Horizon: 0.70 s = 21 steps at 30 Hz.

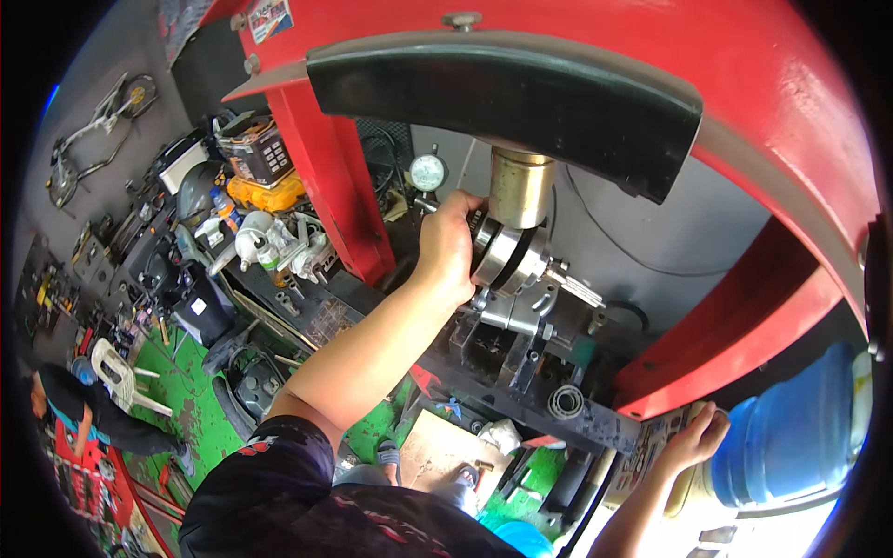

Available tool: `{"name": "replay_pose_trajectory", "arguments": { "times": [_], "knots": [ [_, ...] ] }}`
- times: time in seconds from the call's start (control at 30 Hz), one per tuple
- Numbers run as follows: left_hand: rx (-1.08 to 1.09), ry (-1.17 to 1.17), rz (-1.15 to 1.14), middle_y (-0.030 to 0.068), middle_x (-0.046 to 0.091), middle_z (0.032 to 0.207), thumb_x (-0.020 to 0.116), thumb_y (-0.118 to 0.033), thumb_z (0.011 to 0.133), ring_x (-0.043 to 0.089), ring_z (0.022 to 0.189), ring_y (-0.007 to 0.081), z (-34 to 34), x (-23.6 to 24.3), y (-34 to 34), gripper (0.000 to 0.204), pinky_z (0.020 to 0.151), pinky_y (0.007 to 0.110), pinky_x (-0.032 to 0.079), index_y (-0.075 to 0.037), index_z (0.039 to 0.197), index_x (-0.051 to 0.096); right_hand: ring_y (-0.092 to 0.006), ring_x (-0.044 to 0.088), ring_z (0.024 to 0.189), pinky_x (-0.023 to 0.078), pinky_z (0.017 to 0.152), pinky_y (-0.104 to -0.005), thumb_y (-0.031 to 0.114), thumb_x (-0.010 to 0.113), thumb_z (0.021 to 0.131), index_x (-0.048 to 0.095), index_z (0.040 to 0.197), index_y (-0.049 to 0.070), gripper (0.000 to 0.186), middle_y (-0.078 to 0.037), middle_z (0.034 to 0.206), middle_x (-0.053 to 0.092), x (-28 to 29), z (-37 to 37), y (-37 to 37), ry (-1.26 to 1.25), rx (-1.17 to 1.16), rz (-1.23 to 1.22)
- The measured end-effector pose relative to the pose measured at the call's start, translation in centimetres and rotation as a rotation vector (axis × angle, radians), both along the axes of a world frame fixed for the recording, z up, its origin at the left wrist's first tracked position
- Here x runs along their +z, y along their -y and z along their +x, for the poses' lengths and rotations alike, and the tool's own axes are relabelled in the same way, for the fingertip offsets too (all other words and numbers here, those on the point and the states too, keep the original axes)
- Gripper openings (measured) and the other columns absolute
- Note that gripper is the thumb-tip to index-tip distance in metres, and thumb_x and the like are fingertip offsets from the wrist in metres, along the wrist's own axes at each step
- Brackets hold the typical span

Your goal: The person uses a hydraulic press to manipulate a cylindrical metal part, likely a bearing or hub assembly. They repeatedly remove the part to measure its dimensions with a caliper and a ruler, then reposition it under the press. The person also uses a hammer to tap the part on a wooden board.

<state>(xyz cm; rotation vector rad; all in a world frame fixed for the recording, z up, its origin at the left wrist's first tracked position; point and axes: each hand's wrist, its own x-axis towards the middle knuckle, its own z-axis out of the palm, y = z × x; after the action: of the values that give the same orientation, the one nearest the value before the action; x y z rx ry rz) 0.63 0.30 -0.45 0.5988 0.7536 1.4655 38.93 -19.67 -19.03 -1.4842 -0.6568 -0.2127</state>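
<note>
My left hand (448, 244) is wrapped round the near left side of a steel crankshaft (505, 260) with round flywheel webs. Its splined shaft end (579, 286) points to the right, and a thinner shaft end shows left of my hand. Just above the webs comes down the brass-coloured ram (521, 186) of a red press; whether they touch, I cannot tell. Steel blocks and a cylindrical bar (510, 314) lie under the crankshaft on the press bed. Far to the right, my right hand (696, 437) is closed beside a blue water jug; what it grips is hidden.
The red press frame (335, 177) rises on both sides, with a black crossbeam (502, 102) overhead. A bearing ring (565, 402) lies on the bed's front, and a dial gauge (428, 173) stands behind. Left are a cluttered bench, a white chair (116, 375) and another person (79, 409).
</note>
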Motion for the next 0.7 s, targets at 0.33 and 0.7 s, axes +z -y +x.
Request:
{"name": "replay_pose_trajectory", "arguments": {
  "times": [0.33, 0.7],
  "knots": [
    [-0.078, -0.023, -0.002, 0.0137, 0.067, 0.081, 0.053, -0.021, 0.095, 0.069, 0.068, 0.0251, 0.0, 0.7, -0.8, 0.024, 0.064, 0.042, 0.059, 0.001, 0.092, 0.062, -0.0304, 0.068, 0.064, 0.055, 0.060, -0.0402, 0.034, 0.083, 0.083, 0.076, 0.097, 0.006, 0.032, -0.011, 0.083, 0.069, 15.2, -28.7, -5.9, 0.633, 0.559, -0.361],
    [-0.073, -0.025, -0.044, 0.0119, 0.069, 0.081, 0.053, -0.022, 0.094, 0.068, 0.068, 0.0223, -0.5, 0.7, -0.6, 0.029, 0.065, 0.038, 0.056, 0.003, 0.094, 0.068, -0.0335, 0.069, 0.067, 0.056, 0.061, -0.0437, 0.027, 0.079, 0.082, 0.070, 0.094, 0.003, 0.028, -0.012, 0.078, 0.068, 14.6, -32.4, -8.4, 0.428, 0.397, -0.385]
  ]
}}
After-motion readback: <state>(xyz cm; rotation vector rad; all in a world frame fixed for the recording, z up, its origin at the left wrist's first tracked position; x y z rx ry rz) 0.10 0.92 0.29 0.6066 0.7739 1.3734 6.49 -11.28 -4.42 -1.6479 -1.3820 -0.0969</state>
